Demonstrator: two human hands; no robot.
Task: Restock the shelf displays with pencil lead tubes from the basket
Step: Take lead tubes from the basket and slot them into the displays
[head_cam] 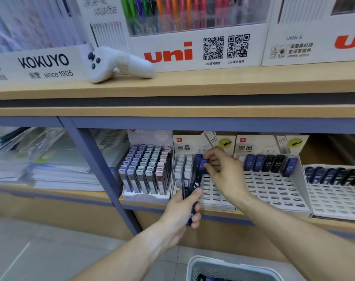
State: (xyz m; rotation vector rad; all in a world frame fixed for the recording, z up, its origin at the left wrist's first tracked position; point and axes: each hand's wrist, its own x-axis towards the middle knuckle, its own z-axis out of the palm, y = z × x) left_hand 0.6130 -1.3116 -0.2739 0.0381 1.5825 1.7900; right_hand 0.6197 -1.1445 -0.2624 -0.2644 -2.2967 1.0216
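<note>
My left hand (182,207) grips a bunch of dark pencil lead tubes (193,187) marked HB 0.5, held upright in front of the lower shelf. My right hand (221,169) pinches one blue lead tube (203,162) at the top row of the middle white display tray (215,195), beside another blue tube standing there. White tubes fill that tray's left columns. The tray to the right (274,189) has a top row of blue and black tubes. A grey basket (229,268) sits on the floor below, with dark tubes inside.
A full display of pastel lead cases (148,171) stands left of the middle tray. A third tray (335,191) is at far right. A white controller (115,63) lies on the upper shelf before pen boxes. A blue shelf post (99,171) slants down left. Stacked paper packs sit at left.
</note>
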